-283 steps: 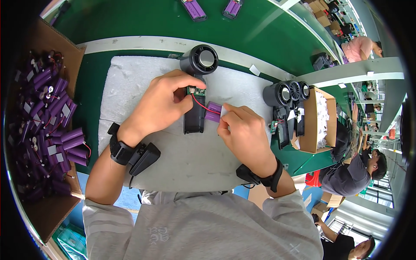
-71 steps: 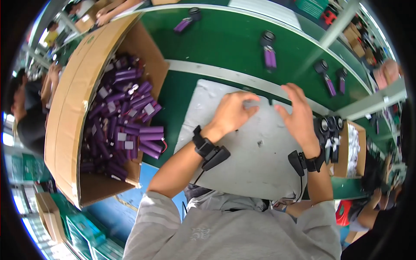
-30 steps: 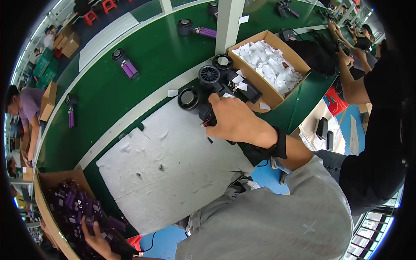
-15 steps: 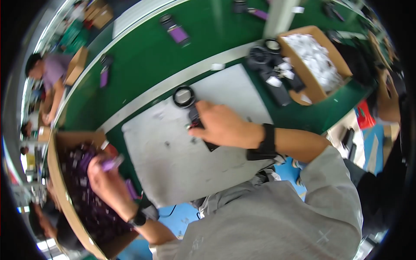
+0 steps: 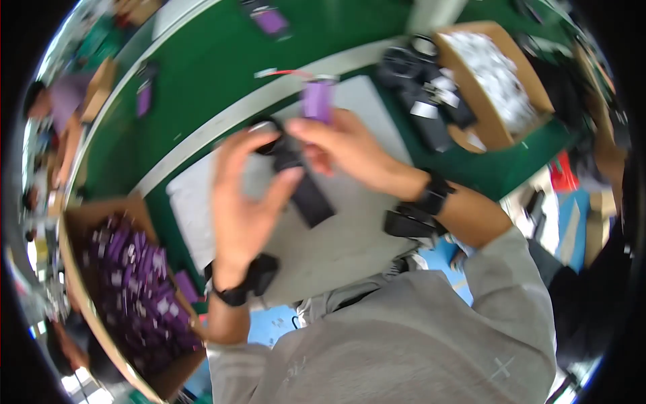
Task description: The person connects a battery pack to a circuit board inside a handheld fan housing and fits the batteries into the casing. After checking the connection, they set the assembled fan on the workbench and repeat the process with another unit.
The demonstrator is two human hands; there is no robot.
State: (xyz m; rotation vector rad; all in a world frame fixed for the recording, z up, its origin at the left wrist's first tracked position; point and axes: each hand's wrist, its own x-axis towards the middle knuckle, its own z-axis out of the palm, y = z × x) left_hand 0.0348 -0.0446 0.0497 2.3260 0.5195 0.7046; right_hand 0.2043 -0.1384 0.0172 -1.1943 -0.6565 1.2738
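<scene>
In my right hand (image 5: 346, 145), a purple battery pack (image 5: 317, 101) is pinched and points up. A red wire runs from its upper end to a small white connector (image 5: 266, 72). My left hand (image 5: 239, 192) curves its fingers and thumb around the head and neck of a black device (image 5: 313, 198) with a round head and a long rectangular handle. That device lies slanted over the grey mat (image 5: 296, 266), its handle toward me. Motion blur and the fingers hide part of its head.
On the left stands a cardboard box (image 5: 73, 259) full of purple packs. At the right, several black devices (image 5: 431, 124) lie beside a carton (image 5: 535, 94) of white pieces. More purple-and-black units (image 5: 270, 20) sit on the green bench beyond a pale rail. Other people are at both sides.
My left hand has come from the box on the left to the black device. The purple pack it carried is now in my right hand, which has let go of the device.
</scene>
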